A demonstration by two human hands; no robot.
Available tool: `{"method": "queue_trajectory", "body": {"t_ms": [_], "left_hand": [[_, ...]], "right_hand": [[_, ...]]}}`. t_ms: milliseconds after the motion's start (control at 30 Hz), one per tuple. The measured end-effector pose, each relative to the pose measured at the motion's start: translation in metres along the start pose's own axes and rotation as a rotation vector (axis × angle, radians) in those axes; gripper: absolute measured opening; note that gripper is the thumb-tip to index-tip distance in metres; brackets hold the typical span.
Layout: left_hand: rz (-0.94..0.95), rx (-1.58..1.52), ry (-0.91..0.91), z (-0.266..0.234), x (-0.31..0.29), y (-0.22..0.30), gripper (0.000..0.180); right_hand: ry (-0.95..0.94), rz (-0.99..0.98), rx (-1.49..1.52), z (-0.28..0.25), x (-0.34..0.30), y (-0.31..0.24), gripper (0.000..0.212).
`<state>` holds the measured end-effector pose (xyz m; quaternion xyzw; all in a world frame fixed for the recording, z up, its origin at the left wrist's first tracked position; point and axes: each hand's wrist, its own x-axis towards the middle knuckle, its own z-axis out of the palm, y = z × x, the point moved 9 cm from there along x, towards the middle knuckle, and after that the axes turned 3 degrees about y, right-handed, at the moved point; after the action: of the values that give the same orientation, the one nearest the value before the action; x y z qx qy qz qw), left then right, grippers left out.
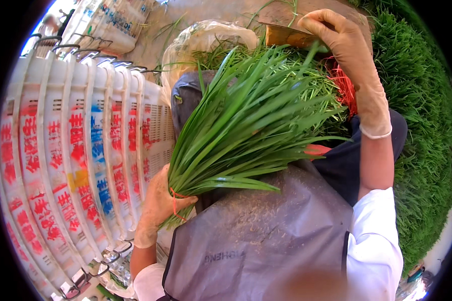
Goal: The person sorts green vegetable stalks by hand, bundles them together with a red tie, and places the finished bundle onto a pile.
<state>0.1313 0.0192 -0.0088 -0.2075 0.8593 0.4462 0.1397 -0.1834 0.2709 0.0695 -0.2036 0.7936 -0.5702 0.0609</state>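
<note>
A bunch of long, flat green Chinese chives [246,118] fans out across my lap, tips toward the far right. Around its stem end runs a thin red tie [175,198]. My left hand [158,200], in a pale glove, is closed around that tied end at the left. Far to the right, my gloved right hand [331,30] is raised beside a wooden block [289,36], its thumb and fingertips pinched together. What the pinch holds, if anything, is too small to make out. Below the right hand hang red tie strips [344,90], near my right knee.
White plastic crates [55,130] with red and blue markings line the left. A clear plastic bag [211,30] with green trimmings lies beyond my knees. A large heap of chives [412,125] fills the right side. A grey apron [266,220] covers my lap.
</note>
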Motion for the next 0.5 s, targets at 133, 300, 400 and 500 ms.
{"method": "queue_trajectory", "body": {"t_ms": [133,300,400,500], "left_hand": [[0.015,0.060,0.004,0.012,0.003,-0.024,0.083],[0.031,-0.168,-0.091,0.018,0.045,-0.019,0.090],[0.259,0.000,0.052,0.032,0.072,0.047,0.084],[0.085,-0.002,0.055,0.045,0.085,0.037,0.070]], "right_hand": [[-0.054,-0.656,-0.633,0.039,-0.062,-0.033,0.020],[-0.481,-0.554,-0.769,0.119,-0.121,0.005,0.047],[-0.569,-0.555,-0.736,0.123,-0.144,0.021,0.046],[-0.551,-0.519,-0.706,0.116,-0.153,0.027,0.029]]}}
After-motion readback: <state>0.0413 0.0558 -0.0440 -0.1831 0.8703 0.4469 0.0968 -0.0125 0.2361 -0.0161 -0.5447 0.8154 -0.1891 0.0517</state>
